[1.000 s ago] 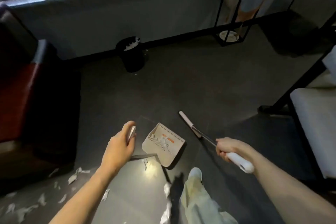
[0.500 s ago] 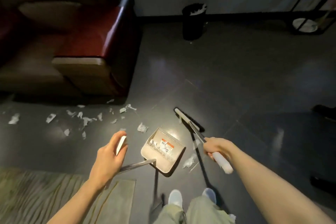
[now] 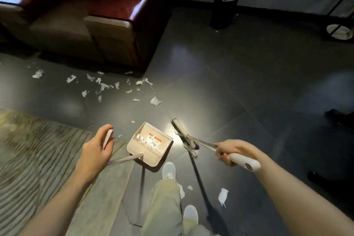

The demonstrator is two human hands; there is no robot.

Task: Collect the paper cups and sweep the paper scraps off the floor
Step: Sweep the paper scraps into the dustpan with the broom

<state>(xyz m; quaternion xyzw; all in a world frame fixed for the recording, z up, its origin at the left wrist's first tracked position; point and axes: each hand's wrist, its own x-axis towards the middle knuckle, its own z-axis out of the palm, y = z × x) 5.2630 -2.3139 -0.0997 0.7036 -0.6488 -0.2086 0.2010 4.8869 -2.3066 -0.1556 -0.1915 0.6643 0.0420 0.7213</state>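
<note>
My left grip [image 3: 93, 151] sits at lower left of centre, fingers curled loosely around the pale top of the dustpan handle [image 3: 122, 159], thumb up along it; it has hold of the handle, though not in a tight fist. My right grip [image 3: 227, 150] is at right of centre, wrapped firmly around the broom handle [image 3: 243, 161], its white end sticking out past the heel of the hand toward the lower right.

The beige dustpan [image 3: 150, 144] rests on the dark floor [image 3: 220, 86] at the centre of the frame, mouth facing the upper left, a label with orange print inside and a few small white bits near its toothed edge. The broom head [image 3: 182, 133] lies just right of the pan, touching the floor, with a scrap caught at its near end; I cannot tell if head and pan touch.

The paper scraps [image 3: 103, 86] are scattered mostly in a band across the left middle of the frame, in front of the red-and-tan armchair [image 3: 107, 25] at upper left. One crumpled piece [image 3: 155, 101] lies just above the pan, and a larger scrap [image 3: 222, 196] sits at lower centre-right, near my shoes [image 3: 169, 169]. A striped rug [image 3: 38, 159] fills the lower left, under my left forearm.

At the top, against the wall, stands a black bin [image 3: 223, 10] with white paper showing at its rim. I see no paper cups clearly enough to place.
</note>
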